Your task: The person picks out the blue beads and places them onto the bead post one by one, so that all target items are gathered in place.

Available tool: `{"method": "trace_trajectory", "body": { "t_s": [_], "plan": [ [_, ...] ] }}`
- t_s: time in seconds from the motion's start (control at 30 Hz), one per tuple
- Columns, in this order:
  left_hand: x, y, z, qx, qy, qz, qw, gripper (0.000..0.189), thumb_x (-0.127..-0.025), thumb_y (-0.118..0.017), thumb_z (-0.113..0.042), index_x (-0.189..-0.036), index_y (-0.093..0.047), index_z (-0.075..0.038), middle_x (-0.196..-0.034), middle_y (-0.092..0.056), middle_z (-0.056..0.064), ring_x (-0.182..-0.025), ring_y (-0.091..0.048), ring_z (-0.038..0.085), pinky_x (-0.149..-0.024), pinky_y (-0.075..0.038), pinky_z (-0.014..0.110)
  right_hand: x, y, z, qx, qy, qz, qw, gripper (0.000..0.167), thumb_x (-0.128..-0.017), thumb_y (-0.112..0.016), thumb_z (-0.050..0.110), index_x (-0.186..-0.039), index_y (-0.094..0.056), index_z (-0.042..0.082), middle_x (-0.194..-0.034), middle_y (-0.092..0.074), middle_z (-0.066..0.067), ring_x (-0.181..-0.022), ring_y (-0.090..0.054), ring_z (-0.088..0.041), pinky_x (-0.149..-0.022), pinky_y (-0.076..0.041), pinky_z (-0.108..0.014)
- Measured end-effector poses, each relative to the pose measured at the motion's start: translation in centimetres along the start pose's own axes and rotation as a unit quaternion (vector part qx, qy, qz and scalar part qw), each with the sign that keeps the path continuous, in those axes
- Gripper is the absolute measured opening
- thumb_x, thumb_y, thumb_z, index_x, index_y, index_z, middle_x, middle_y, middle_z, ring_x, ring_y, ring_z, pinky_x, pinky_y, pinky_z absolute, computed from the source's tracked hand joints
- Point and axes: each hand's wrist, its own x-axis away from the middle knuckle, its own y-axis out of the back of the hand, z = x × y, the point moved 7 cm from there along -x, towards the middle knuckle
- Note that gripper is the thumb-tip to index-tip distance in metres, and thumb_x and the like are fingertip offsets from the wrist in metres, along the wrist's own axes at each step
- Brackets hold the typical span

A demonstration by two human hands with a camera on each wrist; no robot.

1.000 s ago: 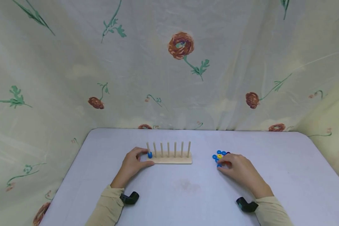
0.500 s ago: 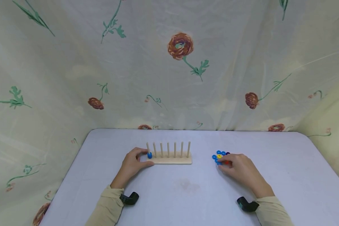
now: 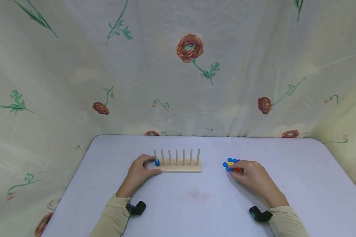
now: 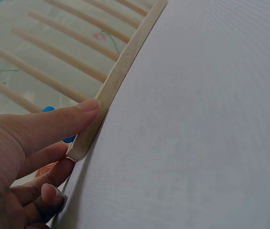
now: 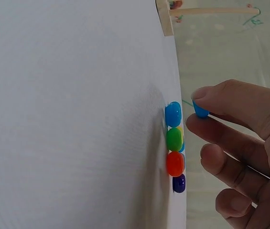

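A wooden peg board [image 3: 181,168] with a row of upright pegs stands on the table. My left hand [image 3: 139,171] grips its left end, the thumb on the front edge and fingers behind. Blue beads [image 3: 157,163] sit low on the leftmost peg. To the right, my right hand [image 3: 253,177] pinches a blue bead [image 5: 201,110] between thumb and index finger, just off the bead cluster. In the right wrist view, a blue bead [image 5: 173,114], a green bead [image 5: 175,139], a red bead [image 5: 175,164] and a dark purple bead [image 5: 178,183] lie beside the fingertips.
More beads lie on the white table [image 3: 178,207], among them a yellow bead [image 3: 230,163] and several blue ones, partly behind the right hand. A flowered curtain [image 3: 178,82] hangs along the table's far edge. A black device [image 3: 136,208] is strapped at each wrist.
My right thumb and index finger have come together on a blue bead at the near side of the cluster and raised it slightly. The left hand and peg board have stayed put.
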Motion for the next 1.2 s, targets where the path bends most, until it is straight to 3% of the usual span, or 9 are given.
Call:
{"method": "trace_trajectory", "body": {
  "t_s": [0.53, 0.77, 1.03, 1.2],
  "plan": [
    [0.1, 0.1, -0.3, 0.001, -0.009, -0.006, 0.9999, 0.054, -0.074, -0.095, -0.027, -0.121, -0.074, -0.011, -0.104, -0.066, 0.005, -0.069, -0.042, 0.014, -0.060, -0.034, 0.023, -0.3, 0.7, 0.5, -0.028, 0.014, -0.014, 0.9994, 0.020, -0.084, -0.086, 0.017, -0.104, -0.083, 0.015, -0.078, -0.069, 0.009, -0.067, -0.050, -0.006, -0.060, -0.038, -0.022],
    [0.2, 0.2, -0.4, 0.002, -0.009, -0.005, 0.9999, 0.055, -0.074, -0.095, -0.027, -0.122, -0.074, -0.011, -0.104, -0.066, 0.005, -0.070, -0.042, 0.014, -0.061, -0.034, 0.023, -1.0, 1.1, 1.3, -0.044, 0.040, -0.033, 0.9977, 0.021, -0.083, -0.087, 0.015, -0.103, -0.083, 0.015, -0.069, -0.058, 0.015, -0.065, -0.046, -0.003, -0.057, -0.035, -0.021],
    [0.2, 0.2, -0.3, 0.001, -0.007, -0.002, 1.0000, 0.055, -0.074, -0.095, -0.027, -0.123, -0.074, -0.012, -0.105, -0.067, 0.005, -0.070, -0.042, 0.013, -0.062, -0.034, 0.023, -2.4, 1.6, 2.8, -0.054, 0.030, -0.034, 0.9975, 0.021, -0.085, -0.086, 0.019, -0.106, -0.082, 0.016, -0.090, -0.076, 0.003, -0.071, -0.055, -0.007, -0.064, -0.047, -0.024],
    [0.1, 0.2, -0.2, -0.001, -0.008, -0.003, 1.0000, 0.055, -0.074, -0.095, -0.028, -0.122, -0.075, -0.012, -0.106, -0.067, 0.004, -0.070, -0.042, 0.013, -0.062, -0.034, 0.023, -3.3, 2.1, 4.0, -0.058, 0.042, -0.055, 0.9959, 0.021, -0.084, -0.087, 0.019, -0.105, -0.083, 0.016, -0.085, -0.075, 0.004, -0.068, -0.053, -0.005, -0.063, -0.045, -0.023]
  ]
}}
